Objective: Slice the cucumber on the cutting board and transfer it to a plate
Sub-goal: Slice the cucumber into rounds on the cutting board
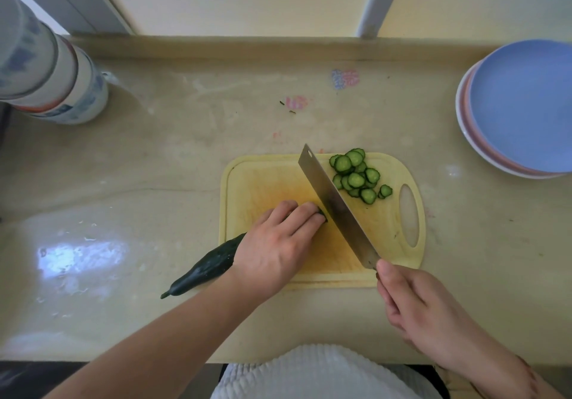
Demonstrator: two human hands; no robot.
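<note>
Head view looks straight down on a beige bench [173, 163] with a yellow cutting board [266, 182] sitting near the front edge. The left hand [278, 244] presses down on the cucumber [207, 267], fingers curled over its cut end, while the dark uncut end sticks out past the board's left edge onto the bench. The right hand [414, 302] has its fingers wrapped tight around the handle of a cleaver [334, 206], blade running diagonally across the board right beside the left fingertips. A pile of cucumber slices [356, 176] sits at the board's back right corner, next to the handle hole. A stack of plates [523, 104], blue on top, sits at the bench's right edge, and a patterned jar [49, 70] stands at the back left corner.
</note>
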